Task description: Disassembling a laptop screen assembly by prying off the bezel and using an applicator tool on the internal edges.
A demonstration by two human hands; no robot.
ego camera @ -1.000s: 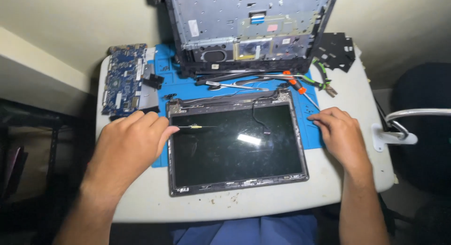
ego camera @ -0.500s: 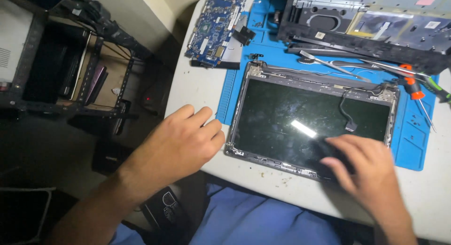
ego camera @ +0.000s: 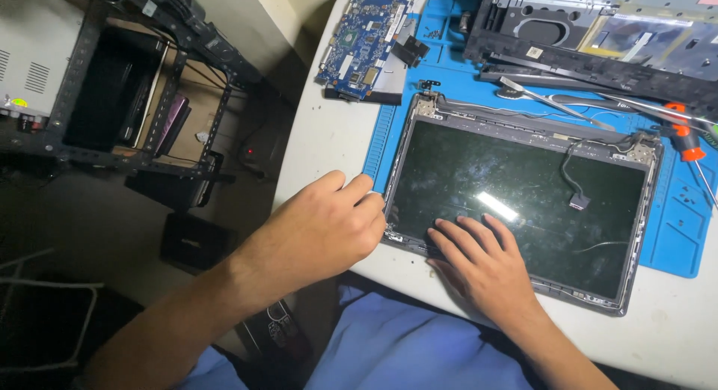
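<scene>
I'm seeing my left hand curling loosely at the laptop screen panel's seven o'clock corner, gripping nothing. My right hand is lying flat, fingers spread, on its glass. The panel is lying on the blue mat.

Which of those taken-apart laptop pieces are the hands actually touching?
The screen panel lying flat on the blue mat. The circuit board and keyboard shell lie untouched farther back.
</scene>
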